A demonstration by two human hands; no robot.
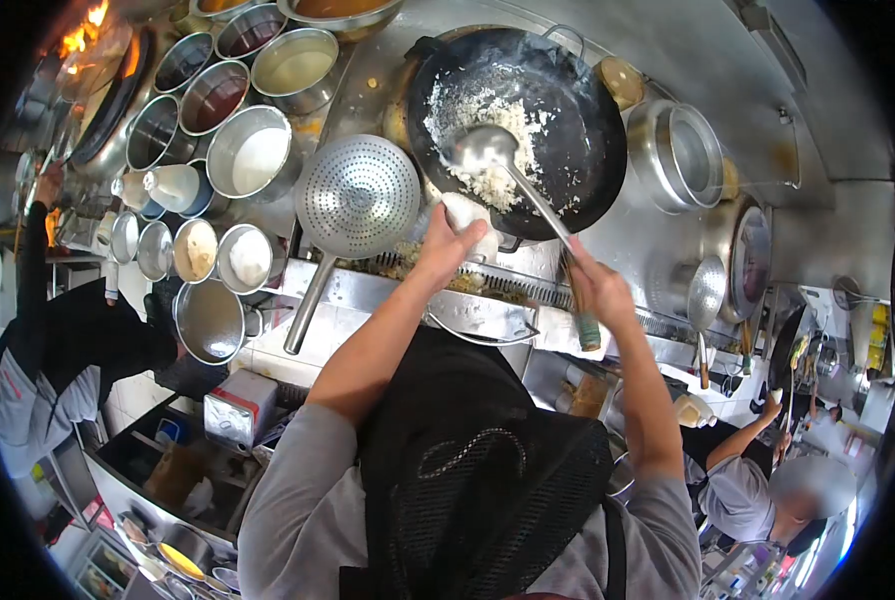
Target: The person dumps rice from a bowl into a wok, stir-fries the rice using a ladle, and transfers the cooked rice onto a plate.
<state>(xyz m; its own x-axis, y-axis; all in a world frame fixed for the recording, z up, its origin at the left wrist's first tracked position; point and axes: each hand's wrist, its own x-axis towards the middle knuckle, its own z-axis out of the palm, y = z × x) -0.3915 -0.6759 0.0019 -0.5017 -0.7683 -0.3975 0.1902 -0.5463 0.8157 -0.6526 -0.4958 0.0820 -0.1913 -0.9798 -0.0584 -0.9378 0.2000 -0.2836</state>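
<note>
Head view: left hand (pixel 450 246) grips cloth (pixel 465 211) at wok (pixel 590 150) near edge, likely against heat; right hand (pixel 604 288) closed around ladle (pixel 486 146) over rice (pixel 494 184).

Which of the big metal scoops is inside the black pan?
The ladle in the right hand, its head on the white food. The holey strainer and the holey skimmer are both outside the pan.

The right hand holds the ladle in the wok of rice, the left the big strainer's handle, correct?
Not the strainer: the head view shows the left hand on a white cloth at the wok rim. The right hand does hold the ladle.
</note>
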